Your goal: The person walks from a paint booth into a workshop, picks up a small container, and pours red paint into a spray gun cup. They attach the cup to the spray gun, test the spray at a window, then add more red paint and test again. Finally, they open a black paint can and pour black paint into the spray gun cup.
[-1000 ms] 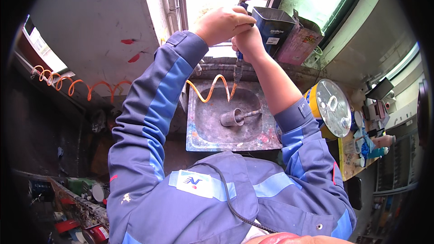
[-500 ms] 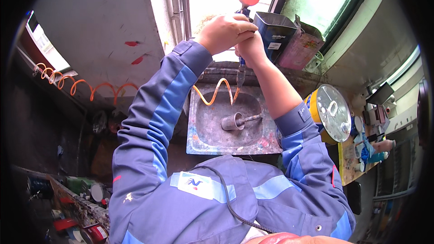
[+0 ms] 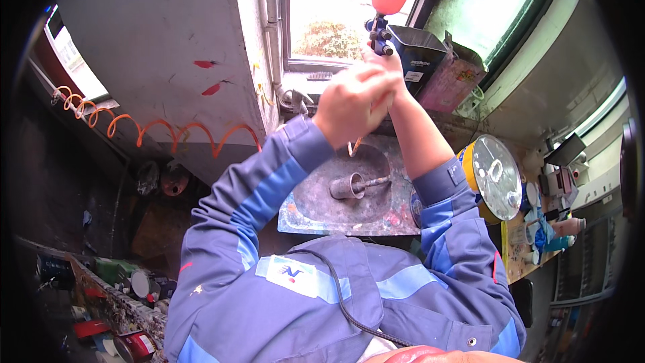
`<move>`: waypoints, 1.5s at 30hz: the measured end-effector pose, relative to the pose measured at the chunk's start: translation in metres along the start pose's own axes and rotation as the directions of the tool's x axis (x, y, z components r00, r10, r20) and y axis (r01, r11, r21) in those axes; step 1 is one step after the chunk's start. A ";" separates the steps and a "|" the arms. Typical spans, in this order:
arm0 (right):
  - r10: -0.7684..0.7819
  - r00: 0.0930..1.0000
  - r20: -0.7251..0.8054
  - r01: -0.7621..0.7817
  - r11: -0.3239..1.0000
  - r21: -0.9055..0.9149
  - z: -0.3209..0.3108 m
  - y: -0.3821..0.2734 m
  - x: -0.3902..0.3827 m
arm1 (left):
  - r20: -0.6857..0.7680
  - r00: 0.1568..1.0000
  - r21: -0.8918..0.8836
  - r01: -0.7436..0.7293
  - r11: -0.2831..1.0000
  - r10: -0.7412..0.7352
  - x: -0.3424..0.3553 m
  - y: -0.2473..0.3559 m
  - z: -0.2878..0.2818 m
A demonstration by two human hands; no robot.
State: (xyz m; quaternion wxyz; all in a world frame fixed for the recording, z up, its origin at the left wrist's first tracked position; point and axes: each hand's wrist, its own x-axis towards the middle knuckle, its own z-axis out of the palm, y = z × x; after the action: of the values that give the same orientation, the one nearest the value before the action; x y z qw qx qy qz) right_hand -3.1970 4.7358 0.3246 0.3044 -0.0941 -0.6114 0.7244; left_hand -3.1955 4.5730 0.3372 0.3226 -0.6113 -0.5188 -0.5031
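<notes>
The right hand [image 3: 384,60] holds a spray gun [image 3: 387,7], upper centre; the left hand [image 3: 359,102] blurs, grip unclear. A central sink [image 3: 336,226] holds a handled cup [image 3: 343,187].

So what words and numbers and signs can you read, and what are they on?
White chest patch: a dark blue logo with a red dot, which I won't spell out.
Dark container: pale lettering, too blurred to read surely.
White sticker on that container: print too small.
Pink container: coloured print, blurred.
Red can: pale label, too small.
Spray gun: no lettering I can make out.
</notes>
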 end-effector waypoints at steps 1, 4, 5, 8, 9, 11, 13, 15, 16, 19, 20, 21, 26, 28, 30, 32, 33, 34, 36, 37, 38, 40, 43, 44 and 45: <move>-0.191 0.978 -0.081 0.113 0.819 -0.562 0.005 -0.003 -0.001 | 0.031 0.998 -0.014 0.047 0.999 -0.047 -0.010 0.009 0.000; 0.012 0.997 -0.075 -0.022 0.990 -0.141 0.016 -0.014 -0.013 | 0.117 0.984 -0.106 0.146 0.984 -0.133 -0.033 0.021 0.002; 0.006 0.997 -0.074 -0.016 0.990 -0.137 0.020 -0.018 -0.013 | 0.127 0.982 -0.116 0.156 0.981 -0.141 -0.040 0.023 0.002; 0.044 0.995 -0.088 -0.059 0.982 -0.178 0.024 -0.031 -0.007 | 0.100 0.964 -0.121 0.257 0.959 -0.246 -0.060 0.032 0.000; 0.043 0.994 -0.096 -0.058 0.985 -0.165 0.023 -0.033 -0.001 | 0.099 0.954 -0.133 0.296 0.946 -0.284 -0.068 0.039 -0.002; -0.009 0.997 -0.074 0.002 0.996 -0.094 0.021 -0.034 0.017 | 0.132 0.940 -0.206 0.335 0.919 -0.314 -0.080 0.053 -0.003; 0.185 0.978 -0.092 -0.201 0.956 -0.215 0.019 -0.032 0.045 | 0.224 0.914 -0.269 0.391 0.880 -0.338 -0.090 0.067 -0.004; 0.236 0.969 -0.070 -0.246 0.937 -0.248 0.016 -0.020 0.064 | 0.223 0.912 -0.280 0.399 0.873 -0.345 -0.096 0.077 -0.008; 0.212 0.973 -0.094 -0.228 0.946 -0.230 0.015 -0.014 0.076 | 0.191 0.921 -0.299 0.383 0.874 -0.339 -0.098 0.079 -0.010; 0.343 0.938 -0.040 -0.341 0.903 -0.262 0.012 -0.002 0.108 | 0.207 0.907 -0.290 0.415 0.862 -0.367 -0.105 0.080 -0.023; 0.295 0.953 -0.072 -0.303 0.903 -0.303 0.012 0.006 0.115 | 0.195 0.897 -0.250 0.436 0.864 -0.396 -0.107 0.079 -0.028; 0.233 0.966 -0.116 -0.259 0.903 -0.344 0.015 0.011 0.122 | 0.178 0.894 -0.215 0.444 0.870 -0.412 -0.110 0.076 -0.034; 0.284 0.955 -0.085 -0.295 0.880 -0.372 0.016 0.025 0.126 | 0.060 0.849 -0.120 0.528 0.841 -0.525 -0.116 0.047 -0.037; 0.306 0.948 -0.089 -0.318 0.894 -0.314 0.021 0.026 0.117 | -0.002 0.771 -0.231 0.619 0.751 -0.636 -0.108 0.026 -0.016; 0.260 0.960 -0.106 -0.281 0.891 -0.356 0.023 0.023 0.103 | -0.037 0.653 -0.312 0.711 0.630 -0.756 -0.092 0.001 0.016; 0.244 0.966 -0.088 -0.259 0.891 -0.373 0.022 0.018 0.083 | -0.004 0.608 -0.142 0.785 0.603 -0.794 -0.083 -0.019 0.040; 0.217 0.973 -0.083 -0.232 0.903 -0.362 0.022 0.016 0.073 | 0.048 0.585 -0.124 0.807 0.577 -0.809 -0.080 -0.025 0.050; 0.186 0.979 -0.079 -0.201 0.936 -0.290 0.020 0.013 0.064 | 0.274 0.366 -0.379 0.891 0.250 -0.889 -0.080 -0.027 0.058; 0.106 0.988 -0.115 -0.140 0.927 -0.348 0.015 0.004 0.048 | 0.570 0.208 -0.550 0.816 -0.180 -0.795 -0.083 -0.024 0.069; 0.102 0.984 -0.144 -0.144 0.935 -0.325 0.014 0.000 0.041 | 0.550 0.206 -0.555 0.814 -0.171 -0.810 -0.085 -0.020 0.072; 0.080 0.986 -0.148 -0.121 0.947 -0.296 0.011 -0.003 0.032 | 0.502 0.201 -0.568 0.811 -0.144 -0.841 -0.087 -0.016 0.073; 0.088 0.989 -0.119 -0.115 0.962 -0.246 0.006 -0.010 0.016 | 0.408 0.173 -0.564 0.820 -0.098 -0.896 -0.088 -0.008 0.074; 0.024 0.991 -0.132 -0.054 0.973 -0.226 0.008 -0.022 -0.001 | 0.347 0.287 -0.578 0.815 0.037 -0.893 -0.083 -0.001 0.074; -0.003 0.991 -0.136 -0.025 0.979 -0.203 0.010 -0.026 -0.006 | 0.270 0.349 -0.610 0.783 0.121 -0.898 -0.081 0.001 0.074; -0.023 0.989 -0.147 -0.003 0.984 -0.179 0.012 -0.031 -0.010 | 0.231 0.380 -0.601 0.780 0.176 -0.896 -0.079 0.002 0.073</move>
State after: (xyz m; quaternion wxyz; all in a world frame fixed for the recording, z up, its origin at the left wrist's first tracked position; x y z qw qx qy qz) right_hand -3.1849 4.7228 0.3539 0.3432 -0.1717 -0.6501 0.6559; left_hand -3.1698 4.6152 0.2417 -0.1882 -0.2433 -0.5363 -0.7859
